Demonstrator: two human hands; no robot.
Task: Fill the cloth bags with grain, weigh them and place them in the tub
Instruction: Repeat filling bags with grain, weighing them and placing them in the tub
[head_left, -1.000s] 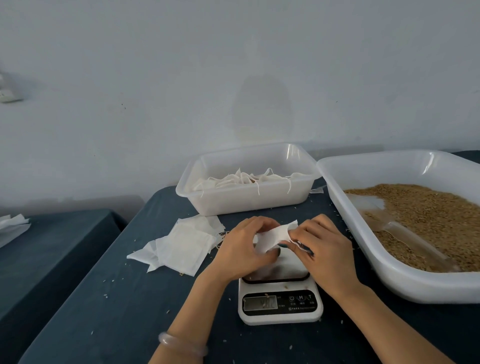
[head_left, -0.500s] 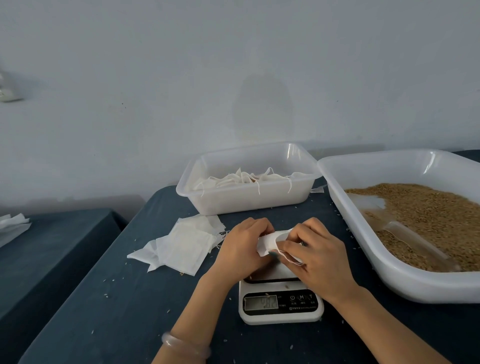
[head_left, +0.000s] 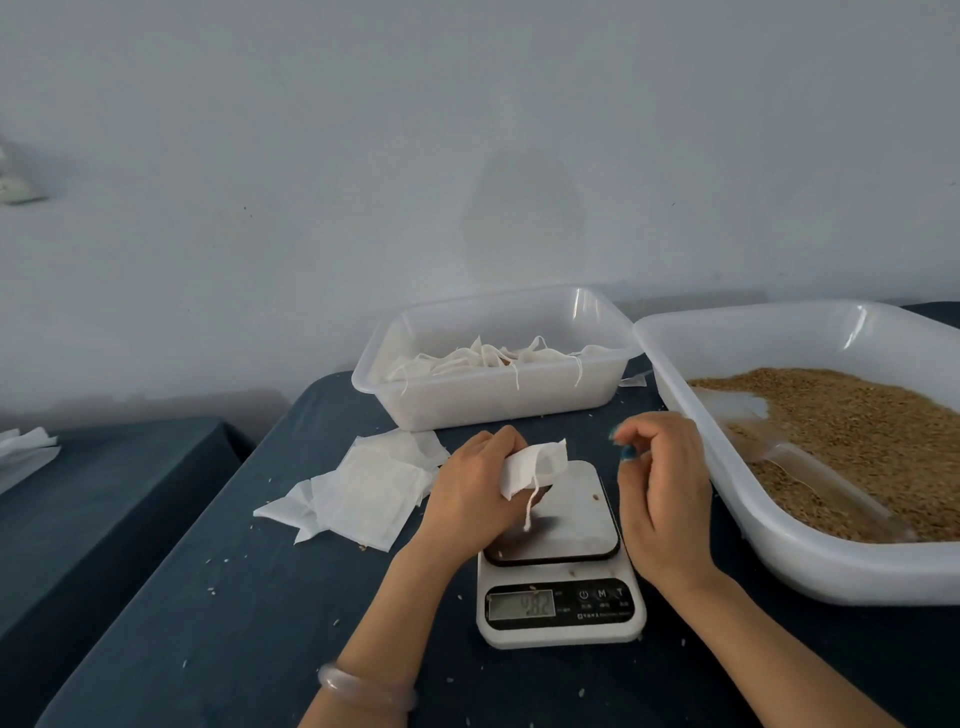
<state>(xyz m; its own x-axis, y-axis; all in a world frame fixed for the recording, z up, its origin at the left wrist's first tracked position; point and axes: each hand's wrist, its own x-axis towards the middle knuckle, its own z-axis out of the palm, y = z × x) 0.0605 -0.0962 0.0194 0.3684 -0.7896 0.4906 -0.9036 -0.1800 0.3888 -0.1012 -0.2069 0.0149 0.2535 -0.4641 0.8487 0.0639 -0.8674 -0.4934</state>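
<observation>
Above the scale (head_left: 563, 613) platform: one cloth bag (head_left: 535, 464), judged light, soft and limp. It is held bunched in the curled fingers of the left hand (head_left: 475, 491), with its drawstring (head_left: 530, 508) dangling. The right hand (head_left: 667, 486) is kept just beside, loosely curled, nothing held. Hold advised at the gathered neck.
</observation>
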